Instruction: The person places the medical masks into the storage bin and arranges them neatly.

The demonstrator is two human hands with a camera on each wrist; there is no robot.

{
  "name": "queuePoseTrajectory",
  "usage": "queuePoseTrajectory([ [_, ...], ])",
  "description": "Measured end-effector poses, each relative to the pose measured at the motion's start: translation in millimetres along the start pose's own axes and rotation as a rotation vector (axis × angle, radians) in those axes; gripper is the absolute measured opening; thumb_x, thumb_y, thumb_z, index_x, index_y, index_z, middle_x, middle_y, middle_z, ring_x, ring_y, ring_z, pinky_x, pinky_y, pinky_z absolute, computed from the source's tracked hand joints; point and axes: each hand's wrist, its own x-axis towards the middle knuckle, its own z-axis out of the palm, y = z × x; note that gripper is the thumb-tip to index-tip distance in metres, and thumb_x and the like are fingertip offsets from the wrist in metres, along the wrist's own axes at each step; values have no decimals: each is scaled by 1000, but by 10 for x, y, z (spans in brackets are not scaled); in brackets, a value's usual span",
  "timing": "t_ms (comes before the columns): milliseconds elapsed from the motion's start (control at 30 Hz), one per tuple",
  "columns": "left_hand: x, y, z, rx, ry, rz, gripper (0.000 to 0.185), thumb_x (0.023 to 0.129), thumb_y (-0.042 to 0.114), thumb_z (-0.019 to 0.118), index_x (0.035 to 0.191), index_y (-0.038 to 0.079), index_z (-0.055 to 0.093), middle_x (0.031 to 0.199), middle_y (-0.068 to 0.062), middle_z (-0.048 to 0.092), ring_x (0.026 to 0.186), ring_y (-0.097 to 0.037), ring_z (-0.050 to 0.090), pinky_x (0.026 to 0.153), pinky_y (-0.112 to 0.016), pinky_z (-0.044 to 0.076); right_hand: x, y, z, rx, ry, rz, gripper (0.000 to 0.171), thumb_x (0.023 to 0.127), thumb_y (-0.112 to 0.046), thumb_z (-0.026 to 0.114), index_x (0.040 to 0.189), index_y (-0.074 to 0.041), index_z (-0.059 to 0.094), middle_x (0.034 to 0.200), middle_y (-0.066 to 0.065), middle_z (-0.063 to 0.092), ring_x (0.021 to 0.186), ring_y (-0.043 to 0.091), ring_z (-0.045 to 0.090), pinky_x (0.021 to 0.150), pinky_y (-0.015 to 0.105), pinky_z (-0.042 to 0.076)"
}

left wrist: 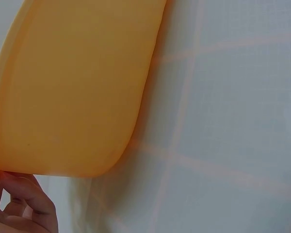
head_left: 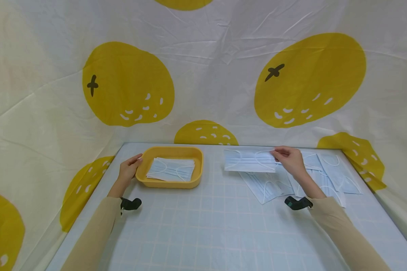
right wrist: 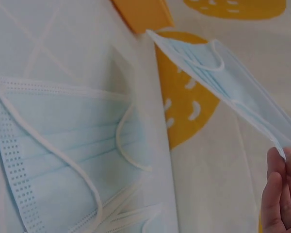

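Observation:
A light blue face mask [head_left: 249, 161] with white ear loops is pinched at its right end by my right hand [head_left: 289, 160]. The right wrist view shows this mask [right wrist: 233, 87] raised off the table, held between thumb and fingers [right wrist: 274, 194]. My left hand [head_left: 128, 171] grips the left rim of a yellow tray [head_left: 169, 184]. Its curled fingers [left wrist: 31, 194] meet the rim in the left wrist view. Inside the tray lies a small stack of face masks [head_left: 171, 169]. Beneath and beside the right hand, several more masks [head_left: 269, 185] overlap on the table.
The table [head_left: 203, 229] has a pale blue cloth with a light grid. A hanging cloth [head_left: 210, 82] printed with yellow fruit closes off the back and sides. Loose masks [head_left: 339, 175] spread toward the table's right edge. Each wrist wears a black camera mount [head_left: 130, 204].

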Motion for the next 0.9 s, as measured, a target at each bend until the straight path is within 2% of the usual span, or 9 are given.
queuePoseTrajectory([
  [167,7,-3,3,-12,12,-8,46,99,32,52,143,18,47,142,-10,47,83,2,53,63,-13,50,-1,-130,33,-12,-15,7,34,94,-23,62,112,5,66,105,26,67,68,-8,57,65,9,51],
  [333,-1,-6,3,-8,10,12,47,100,32,51,143,18,47,143,-11,47,83,2,53,62,-14,50,41,-169,89,21,13,-8,33,93,-23,64,110,5,67,101,26,68,66,-7,57,63,12,52],
  [500,-4,-6,6,-8,16,6,46,99,32,51,143,18,47,144,-11,47,85,2,53,63,-13,50,88,-218,179,56,43,6,30,91,-21,67,107,4,69,89,11,69,63,-4,58,61,11,51],
  [567,-9,-2,9,-6,19,0,47,99,32,51,144,18,46,145,-11,46,89,0,53,64,-11,50,109,-245,221,80,46,13,28,91,-20,67,106,4,69,85,2,68,63,-3,58,62,11,52],
  [667,-11,3,15,-4,18,-11,47,100,33,51,144,19,46,148,-10,44,101,-6,53,66,-10,50,139,-293,284,112,49,16,27,90,-18,68,106,3,69,83,-4,66,63,-1,58,62,11,52],
  [800,0,5,25,-5,12,-21,47,100,34,50,144,19,45,150,-9,42,114,-15,51,66,-9,49,164,-369,359,133,41,10,28,90,-19,68,107,3,69,87,4,69,66,4,61,64,14,54],
  [900,5,7,33,-10,15,-22,47,100,33,51,144,19,45,150,-8,42,115,-15,51,67,-9,49,181,-426,420,154,28,8,29,90,-18,68,108,5,69,93,15,70,66,5,61,64,15,54],
])
